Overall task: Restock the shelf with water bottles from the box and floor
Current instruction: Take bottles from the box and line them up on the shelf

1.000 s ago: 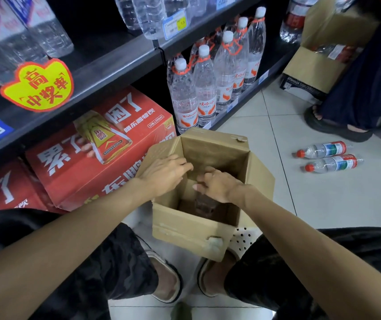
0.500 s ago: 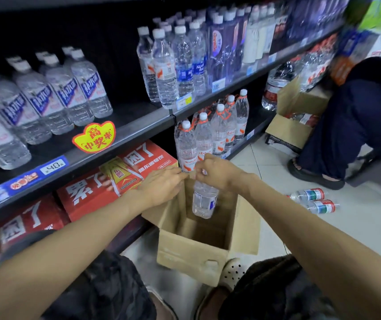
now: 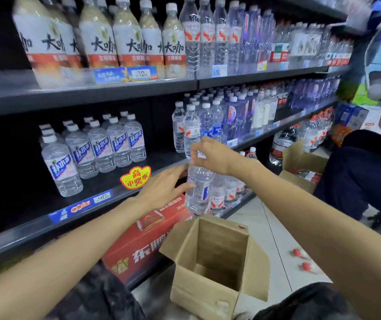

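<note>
My right hand (image 3: 212,158) grips the neck of a clear water bottle (image 3: 198,192) with a blue label, held upright in the air above the open cardboard box (image 3: 210,294). My left hand (image 3: 164,188) is spread, its fingertips against the bottle's left side. The bottle hangs in front of the edge of the dark middle shelf (image 3: 34,229), where several blue-labelled water bottles (image 3: 92,153) stand at the left. The box looks empty inside. Two red-capped bottles (image 3: 305,259) lie on the floor at the right.
A red carton (image 3: 138,248) sits under the shelf, left of the box. More bottles (image 3: 228,192) stand on the bottom shelf behind my hands. A crouching person (image 3: 365,176) and another cardboard box (image 3: 300,167) are at the right. Upper shelves are packed with bottles.
My right hand has lifted the bottle out of the box and up to shelf height. My left hand left the box rim and came to the bottle's side. My view tilted up.
</note>
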